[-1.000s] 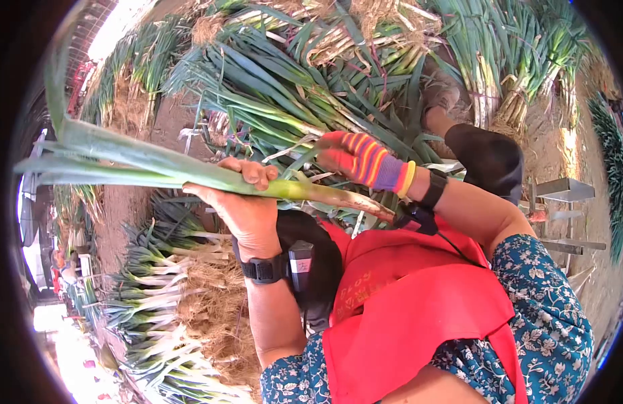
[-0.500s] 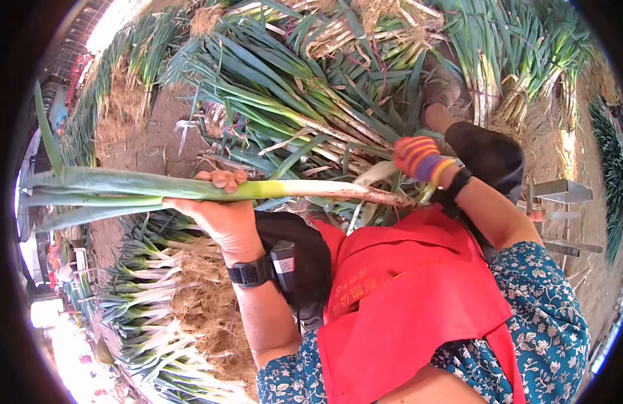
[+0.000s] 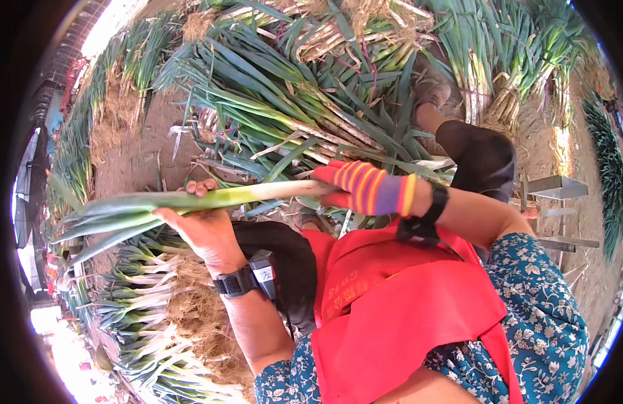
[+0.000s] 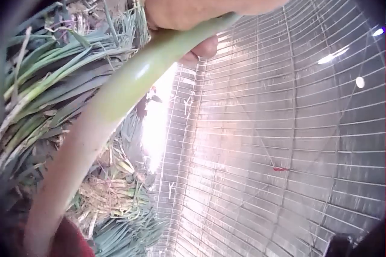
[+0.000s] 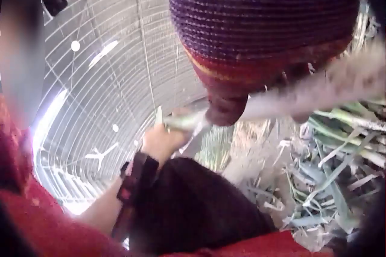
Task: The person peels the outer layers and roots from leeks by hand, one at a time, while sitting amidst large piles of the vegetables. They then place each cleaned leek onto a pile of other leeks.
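A single leek [image 3: 244,195] lies across the front of the body, its green leaves to the left. My bare left hand [image 3: 207,232] grips it from below where the leaves begin, fingertips curled over the top. My right hand [image 3: 372,188], in a striped knit glove, holds the pale lower shaft. The root end is hidden by the glove in the head view. In the right wrist view the soil-marked shaft [image 5: 271,105] runs past the gloved fingers [image 5: 226,107]. In the left wrist view the shaft [image 4: 114,100] turns from green to white.
A heap of untrimmed leeks [image 3: 284,101] lies on the ground ahead. Cleaned leeks with roots [image 3: 143,296] are laid in a row at lower left. Bundles [image 3: 476,60] stand at the back right. A metal stand [image 3: 560,187] is on the right, past the bent knee [image 3: 483,158].
The right hand swept rightward with a pale strip beside it, then came back left onto the lower shaft. The shaft turned from greenish to whiter. The left hand shifted left, still holding the leek.
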A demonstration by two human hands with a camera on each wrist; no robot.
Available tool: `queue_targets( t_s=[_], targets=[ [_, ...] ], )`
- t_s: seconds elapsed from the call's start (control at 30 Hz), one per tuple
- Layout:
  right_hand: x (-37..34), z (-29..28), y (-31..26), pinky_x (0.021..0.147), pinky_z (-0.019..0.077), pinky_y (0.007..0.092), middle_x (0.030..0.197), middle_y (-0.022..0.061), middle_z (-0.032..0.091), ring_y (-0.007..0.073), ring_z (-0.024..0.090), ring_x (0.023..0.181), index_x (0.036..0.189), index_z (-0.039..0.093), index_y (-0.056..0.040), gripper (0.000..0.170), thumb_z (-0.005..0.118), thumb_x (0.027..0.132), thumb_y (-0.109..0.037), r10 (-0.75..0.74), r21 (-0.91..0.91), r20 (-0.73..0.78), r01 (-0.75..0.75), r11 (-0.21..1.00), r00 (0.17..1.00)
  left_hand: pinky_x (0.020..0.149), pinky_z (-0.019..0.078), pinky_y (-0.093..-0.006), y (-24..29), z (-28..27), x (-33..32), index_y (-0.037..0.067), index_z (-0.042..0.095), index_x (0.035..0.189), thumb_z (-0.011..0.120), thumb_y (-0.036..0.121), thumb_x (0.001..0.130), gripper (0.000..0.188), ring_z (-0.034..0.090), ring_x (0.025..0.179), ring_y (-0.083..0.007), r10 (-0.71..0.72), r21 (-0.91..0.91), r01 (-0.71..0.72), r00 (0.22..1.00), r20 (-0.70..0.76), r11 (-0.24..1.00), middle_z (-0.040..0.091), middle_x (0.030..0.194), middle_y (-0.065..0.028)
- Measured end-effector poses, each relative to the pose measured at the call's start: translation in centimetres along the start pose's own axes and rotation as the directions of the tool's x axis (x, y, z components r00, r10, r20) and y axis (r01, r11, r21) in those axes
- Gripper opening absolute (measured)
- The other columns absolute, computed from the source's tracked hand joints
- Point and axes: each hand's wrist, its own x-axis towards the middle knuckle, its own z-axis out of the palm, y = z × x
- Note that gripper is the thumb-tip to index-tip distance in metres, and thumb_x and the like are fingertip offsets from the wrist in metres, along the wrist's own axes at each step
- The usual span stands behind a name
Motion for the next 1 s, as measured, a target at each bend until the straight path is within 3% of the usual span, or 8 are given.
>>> queue_targets(
  t_s=[0.13, 0.33, 0.47, 0.53, 0.67, 0.87, 0.93, 1.0],
  targets=[
    [1.0, 0.8, -2.1, 0.077, 0.0476, 0.0376, 0.094, 0.0188, 0.062, 0.0371, 0.059, 0.088, 0.105, 0.061, 0.0003, 0.033, 0.061, 0.085, -0.026, 0.278, 0.395, 0.171, -0.324, 0.860, 0.945, 0.070, 0.0383, -0.0348, -0.8, 1.0, -0.8, 0.012, 0.051, 0.082, 0.062, 0.047, 0.083, 0.037, 0.046, 0.062, -0.0164, -0.249, 0.074, 0.239, 0.948, 0.201, 0.968, 0.051, 0.069, -0.0030],
    [1.2, 1.1, -0.4, 0.064, 0.0499, 0.0347, 0.087, 0.0079, 0.064, 0.0242, 0.061, 0.074, 0.091, 0.067, -0.0043, 0.022, 0.070, 0.072, -0.014, -0.538, -0.131, -0.047, 0.529, 0.839, 0.842, 0.062, 0.0383, -0.0330, -1.7, 0.8, -0.6, 0.013, 0.050, 0.079, 0.059, 0.050, 0.084, 0.038, 0.042, 0.055, -0.0138, -0.295, 0.035, 0.294, 0.945, 0.141, 0.955, 0.047, 0.063, -0.0007],
    [1.6, 0.3, -0.9, 0.057, 0.0446, 0.0390, 0.071, 0.0122, 0.059, 0.0316, 0.057, 0.064, 0.075, 0.063, -0.0037, 0.020, 0.072, 0.070, -0.021, -0.298, 0.041, -0.067, 0.301, 0.953, 0.952, 0.060, 0.0377, -0.0317, -2.1, 1.3, -0.6, 0.014, 0.049, 0.078, 0.060, 0.052, 0.083, 0.040, 0.041, 0.053, -0.0129, -0.256, 0.033, 0.254, 0.962, 0.094, 0.967, 0.045, 0.060, 0.0007],
    [2.3, -1.3, -2.6, 0.055, 0.0453, 0.0366, 0.075, 0.0098, 0.057, 0.0295, 0.055, 0.066, 0.080, 0.066, -0.0046, 0.021, 0.072, 0.062, -0.013, 0.212, 0.309, 0.316, -0.312, 0.898, 0.925, 0.059, 0.0375, -0.0315, -2.1, 1.1, -0.5, 0.014, 0.048, 0.078, 0.060, 0.052, 0.082, 0.040, 0.041, 0.053, -0.0128, -0.272, 0.010, 0.273, 0.953, 0.136, 0.962, 0.044, 0.060, 0.0009],
    [2.1, 0.4, -2.0, 0.053, 0.0440, 0.0340, 0.061, 0.0074, 0.052, 0.0237, 0.056, 0.058, 0.071, 0.059, -0.0034, 0.018, 0.071, 0.071, -0.018, -0.370, -0.031, 0.015, 0.371, 0.928, 0.929, 0.058, 0.0373, -0.0314, -2.3, 1.2, -0.6, 0.014, 0.047, 0.078, 0.060, 0.052, 0.083, 0.041, 0.041, 0.054, -0.0131, -0.247, 0.021, 0.246, 0.963, 0.109, 0.969, 0.044, 0.061, 0.0001],
    [-0.9, 2.5, -5.2, 0.051, 0.0436, 0.0354, 0.054, 0.0073, 0.047, 0.0290, 0.053, 0.055, 0.064, 0.051, -0.0058, 0.022, 0.062, 0.079, -0.019, -0.460, 0.151, 0.332, 0.435, 0.888, 0.823, 0.061, 0.0403, -0.0334, -3.3, 2.3, -0.2, 0.012, 0.045, 0.079, 0.059, 0.053, 0.083, 0.043, 0.043, 0.055, -0.0146, -0.117, 0.112, 0.112, 0.992, 0.043, 0.987, 0.045, 0.062, -0.0012],
    [0.1, -1.6, -6.0, 0.055, 0.0446, 0.0351, 0.062, 0.0062, 0.056, 0.0277, 0.056, 0.059, 0.074, 0.054, -0.0057, 0.014, 0.062, 0.079, -0.016, -0.388, 0.219, 0.234, 0.341, 0.914, 0.891, 0.063, 0.0420, -0.0355, -3.2, 2.8, -0.5, 0.011, 0.045, 0.081, 0.056, 0.056, 0.083, 0.047, 0.044, 0.057, -0.0160, -0.139, 0.095, 0.137, 0.990, 0.017, 0.986, 0.046, 0.064, -0.0024],
    [1.4, -3.5, -6.1, 0.069, 0.0478, 0.0400, 0.090, 0.0186, 0.060, 0.0341, 0.060, 0.077, 0.100, 0.057, -0.0031, 0.033, 0.067, 0.072, -0.018, -0.433, -0.414, -0.270, 0.302, 0.859, 0.860, 0.072, 0.0426, -0.0402, -2.9, 3.1, -0.7, 0.008, 0.048, 0.086, 0.050, 0.064, 0.082, 0.056, 0.048, 0.065, -0.0214, -0.234, -0.028, 0.238, 0.965, 0.118, 0.971, 0.049, 0.071, -0.0075]
  ],
)
